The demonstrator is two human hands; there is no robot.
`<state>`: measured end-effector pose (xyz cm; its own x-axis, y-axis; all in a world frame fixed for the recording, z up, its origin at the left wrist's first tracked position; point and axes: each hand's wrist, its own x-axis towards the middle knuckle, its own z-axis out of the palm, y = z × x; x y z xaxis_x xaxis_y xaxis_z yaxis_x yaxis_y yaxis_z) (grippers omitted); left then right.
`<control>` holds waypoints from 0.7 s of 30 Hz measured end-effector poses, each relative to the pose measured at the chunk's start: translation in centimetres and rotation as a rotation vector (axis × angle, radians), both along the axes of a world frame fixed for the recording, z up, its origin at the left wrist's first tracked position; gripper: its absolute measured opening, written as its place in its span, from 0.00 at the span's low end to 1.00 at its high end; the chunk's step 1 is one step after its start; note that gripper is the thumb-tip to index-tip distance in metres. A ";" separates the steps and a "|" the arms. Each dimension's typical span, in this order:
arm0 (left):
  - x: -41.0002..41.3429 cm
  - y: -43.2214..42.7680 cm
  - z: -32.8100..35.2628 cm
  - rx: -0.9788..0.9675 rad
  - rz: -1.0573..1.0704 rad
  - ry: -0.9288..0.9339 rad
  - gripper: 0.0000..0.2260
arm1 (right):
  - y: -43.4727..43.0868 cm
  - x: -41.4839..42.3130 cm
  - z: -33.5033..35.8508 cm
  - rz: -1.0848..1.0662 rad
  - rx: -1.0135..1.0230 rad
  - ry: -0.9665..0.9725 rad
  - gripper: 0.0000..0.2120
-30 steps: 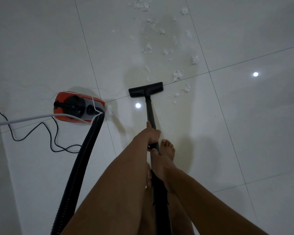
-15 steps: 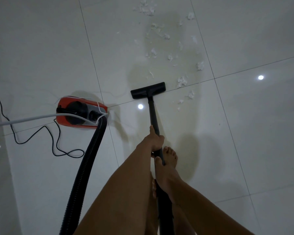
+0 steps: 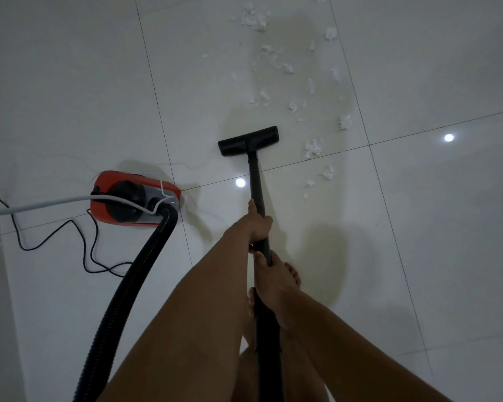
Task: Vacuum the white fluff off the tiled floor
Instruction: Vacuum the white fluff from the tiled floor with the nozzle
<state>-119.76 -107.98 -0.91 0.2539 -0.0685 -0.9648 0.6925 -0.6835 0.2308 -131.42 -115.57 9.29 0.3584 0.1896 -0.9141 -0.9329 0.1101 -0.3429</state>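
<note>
Lying scattered on the tiled floor [image 3: 70, 82], the white fluff [image 3: 312, 147] is in many small pieces ahead of both hands, most of it a little to their right. The nearest pieces lie just right of the black tube, and the farthest ones reach the top edge of the view. The black floor head [image 3: 249, 140] of the vacuum rests flat on the floor, straight ahead of the hands. The closest clump is near the head's right end but apart from it.

The black tube [image 3: 256, 184] goes from the head back toward the person. The left hand [image 3: 257, 224] grips this tube farther forward, with its fingers curled round it and the thumb lying along it toward the head. The right hand [image 3: 269, 281] grips the same tube just behind the left one, nearer the body, also with its fingers wrapped round. Bare toes [image 3: 292, 272] show on the floor just right of the right hand.

To the left of the hands stands the red vacuum body [image 3: 108, 181]. A black ribbed hose [image 3: 134, 280] goes from it toward the lower edge. A white cable [image 3: 41, 205] crosses over the red body, and a thin black cord [image 3: 26, 250] lies in loops farther left. Two bright light spots [image 3: 448, 137] shine on the tiles.
</note>
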 end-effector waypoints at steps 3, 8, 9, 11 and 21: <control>0.9 -0.3 -0.3 -0.004 0.008 -0.020 0.34 | 0.0 2.7 1.2 0.057 -0.077 -0.026 0.17; 2.3 -0.3 -0.8 0.017 0.001 -0.045 0.32 | 0.3 3.8 0.5 0.077 -0.179 -0.030 0.17; 2.5 -0.3 -0.8 0.018 -0.001 -0.045 0.32 | 0.4 4.0 0.7 0.053 -0.159 -0.009 0.16; 2.8 -0.1 -0.8 0.025 -0.021 -0.058 0.31 | 0.7 4.3 0.6 0.011 -0.143 0.026 0.16; 4.9 -0.4 -1.3 0.018 -0.047 -0.072 0.32 | 0.5 6.3 -0.8 -0.042 -0.098 0.036 0.16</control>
